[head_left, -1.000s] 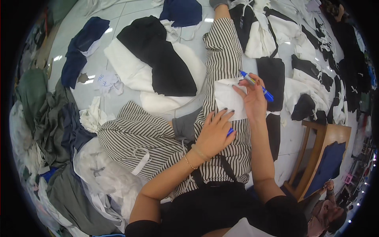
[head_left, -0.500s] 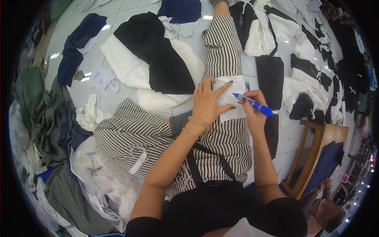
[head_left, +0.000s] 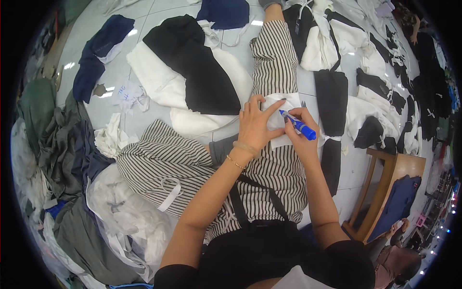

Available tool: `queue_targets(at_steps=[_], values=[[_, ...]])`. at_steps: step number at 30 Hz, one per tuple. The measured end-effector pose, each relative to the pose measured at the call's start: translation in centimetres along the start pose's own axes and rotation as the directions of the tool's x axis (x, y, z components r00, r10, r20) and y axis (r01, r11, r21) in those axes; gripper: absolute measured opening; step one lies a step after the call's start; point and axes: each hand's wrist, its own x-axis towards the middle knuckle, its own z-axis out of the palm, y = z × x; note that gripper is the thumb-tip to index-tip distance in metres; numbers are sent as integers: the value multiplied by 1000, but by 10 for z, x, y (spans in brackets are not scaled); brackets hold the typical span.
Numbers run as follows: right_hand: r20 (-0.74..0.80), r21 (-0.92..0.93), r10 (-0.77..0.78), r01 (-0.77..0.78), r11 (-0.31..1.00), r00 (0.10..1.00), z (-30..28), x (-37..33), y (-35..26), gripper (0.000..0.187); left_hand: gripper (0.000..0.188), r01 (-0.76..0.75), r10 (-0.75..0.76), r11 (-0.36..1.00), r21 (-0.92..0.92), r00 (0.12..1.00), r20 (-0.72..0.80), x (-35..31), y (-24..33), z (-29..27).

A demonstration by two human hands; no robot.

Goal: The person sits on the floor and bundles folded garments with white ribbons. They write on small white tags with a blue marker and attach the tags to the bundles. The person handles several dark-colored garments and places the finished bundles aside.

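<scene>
A white cloth or paper piece [head_left: 290, 102] lies on my outstretched leg, over the striped black-and-white trousers [head_left: 275, 67]. My left hand [head_left: 255, 120] presses it down, thumb and forefinger spread apart and the other fingers bent. In my right hand [head_left: 302, 132] is a blue marker [head_left: 302, 127], gripped between thumb and fingers. Its tip points up and left, close to the white piece between my left thumb and forefinger. Whether the tip touches, I cannot tell. Beyond the right hand, a small dark pointed tool [head_left: 303, 104] shows only in part.
Black fabric [head_left: 207, 72] lies on white fabric [head_left: 154, 72] ahead to the left. Black strips [head_left: 331, 96] and white bundles lie to the right. A wooden stool [head_left: 399, 166] with navy cloth stands at right, near another person [head_left: 397, 262]. A stuffed clear bag [head_left: 125, 202] sits at left.
My right hand and the marker have shifted left over the white piece, nearer my left hand. The left hand stays spread on it. The whole view has shifted slightly.
</scene>
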Motion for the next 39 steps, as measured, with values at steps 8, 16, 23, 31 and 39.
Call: queue_targets(at_steps=[8,16,23,31,39], values=[[26,-57,-41,42,997,999,0,0,6,19,70,-41,43,998,46,998,-41,1,-3,3],[55,-33,-62,64,997,997,4,-2,-2,16,71,-45,48,998,48,998,-50,1,-5,5],[-89,-5,16,-17,1000,996,-14,2,5,14,75,-36,37,999,39,999,-27,0,-3,3],[-36,-2,37,-37,999,999,-24,-4,18,14,76,-38,39,998,53,999,-27,0,-4,3],[-151,10,48,-47,999,987,-27,2,15,10,77,-50,51,998,49,998,-28,-1,2,-2]])
